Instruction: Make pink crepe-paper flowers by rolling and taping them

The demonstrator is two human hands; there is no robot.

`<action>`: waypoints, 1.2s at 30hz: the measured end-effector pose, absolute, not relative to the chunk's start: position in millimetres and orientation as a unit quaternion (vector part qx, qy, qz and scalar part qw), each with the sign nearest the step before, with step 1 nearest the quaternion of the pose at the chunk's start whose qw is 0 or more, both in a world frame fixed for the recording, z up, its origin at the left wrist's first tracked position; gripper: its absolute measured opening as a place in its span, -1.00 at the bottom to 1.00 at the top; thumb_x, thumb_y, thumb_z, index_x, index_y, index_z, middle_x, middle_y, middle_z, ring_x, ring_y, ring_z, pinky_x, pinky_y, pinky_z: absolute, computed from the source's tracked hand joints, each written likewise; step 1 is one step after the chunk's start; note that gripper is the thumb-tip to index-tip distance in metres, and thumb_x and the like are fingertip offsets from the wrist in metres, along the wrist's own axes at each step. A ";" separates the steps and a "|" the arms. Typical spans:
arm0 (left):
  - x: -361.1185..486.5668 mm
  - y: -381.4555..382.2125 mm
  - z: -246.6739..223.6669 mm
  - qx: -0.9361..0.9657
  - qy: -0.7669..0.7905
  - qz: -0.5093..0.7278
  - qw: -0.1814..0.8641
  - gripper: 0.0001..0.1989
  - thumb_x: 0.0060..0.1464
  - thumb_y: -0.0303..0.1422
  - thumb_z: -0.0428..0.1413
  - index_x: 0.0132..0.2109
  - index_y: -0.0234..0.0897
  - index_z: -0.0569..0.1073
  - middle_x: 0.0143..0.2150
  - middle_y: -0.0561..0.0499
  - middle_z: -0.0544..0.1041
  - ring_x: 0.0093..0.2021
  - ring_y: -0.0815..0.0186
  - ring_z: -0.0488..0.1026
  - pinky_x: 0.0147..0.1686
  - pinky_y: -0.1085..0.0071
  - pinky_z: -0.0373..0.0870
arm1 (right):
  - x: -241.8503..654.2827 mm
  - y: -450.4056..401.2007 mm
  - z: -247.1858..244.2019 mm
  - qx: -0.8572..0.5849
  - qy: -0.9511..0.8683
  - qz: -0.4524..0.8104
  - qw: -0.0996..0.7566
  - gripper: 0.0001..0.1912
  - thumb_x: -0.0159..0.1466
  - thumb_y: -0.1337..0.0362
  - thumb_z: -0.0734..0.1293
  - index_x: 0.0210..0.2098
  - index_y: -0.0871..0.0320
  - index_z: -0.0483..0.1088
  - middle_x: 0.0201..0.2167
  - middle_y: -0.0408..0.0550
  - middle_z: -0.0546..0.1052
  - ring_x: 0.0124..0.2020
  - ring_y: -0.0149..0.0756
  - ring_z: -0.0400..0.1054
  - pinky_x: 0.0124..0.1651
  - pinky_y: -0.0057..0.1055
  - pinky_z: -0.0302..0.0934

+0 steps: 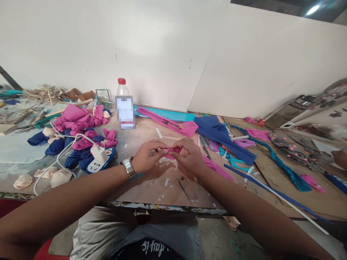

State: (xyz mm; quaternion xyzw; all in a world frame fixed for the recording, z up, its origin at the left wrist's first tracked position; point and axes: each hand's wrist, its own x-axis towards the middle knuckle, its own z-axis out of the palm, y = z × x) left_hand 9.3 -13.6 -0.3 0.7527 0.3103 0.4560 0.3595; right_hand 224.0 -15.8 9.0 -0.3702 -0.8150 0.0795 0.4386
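Observation:
Above the worktable, my left hand (148,156) and my right hand (190,157) meet, thumbs and fingertips pinched on a gathered pink fabric strip (175,153). The strip looks bunched or rolled between the fingertips; its exact shape is partly hidden by them. A flat pink length (218,170) comes out past my right hand along the table, and I cannot tell if it is the same piece. A metal watch (128,167) circles my left wrist. Small white scraps (166,182) lie on the wood below my hands.
Pink bundles (73,117), blue bundles (55,145) and a power strip (110,159) with a white cable sit left. Behind stands a red-capped bottle (123,90). Blue fabric (225,135) and a twisted teal strip (276,159) lie right. Another person's hand (340,157) shows at the right edge.

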 end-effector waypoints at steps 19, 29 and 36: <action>12.3 -16.4 -1.7 0.760 0.322 0.400 0.398 -0.69 0.34 -0.15 0.07 -0.04 -0.25 0.59 -0.14 -0.06 0.64 -0.20 0.28 0.51 -0.17 0.37 0.42 | 224.2 -14.5 7.5 -0.353 -0.821 0.076 0.443 -0.82 0.36 0.08 0.43 -0.21 0.05 0.53 -0.28 -0.08 0.61 -0.20 -0.21 0.47 -0.02 -0.19 0.26; 11.5 -14.7 -5.0 0.732 0.381 0.424 0.374 -0.78 0.23 -0.37 0.08 -0.04 -0.27 0.56 -0.14 -0.02 0.61 -0.26 0.33 0.47 -0.24 0.41 0.40 | 223.8 -14.2 10.0 -0.367 -0.816 0.079 0.440 -0.82 0.35 0.08 0.44 -0.22 0.05 0.54 -0.29 -0.08 0.61 -0.20 -0.21 0.46 -0.01 -0.18 0.26; 12.4 -15.4 -2.9 0.746 0.354 0.439 0.354 -0.77 0.27 -0.19 0.15 -0.11 -0.24 0.60 -0.19 -0.06 0.64 -0.19 0.26 0.53 -0.16 0.35 0.43 | 224.1 -12.1 6.4 -0.345 -0.821 0.073 0.448 -0.79 0.33 0.04 0.45 -0.24 0.05 0.56 -0.28 -0.06 0.61 -0.20 -0.20 0.47 -0.03 -0.17 0.27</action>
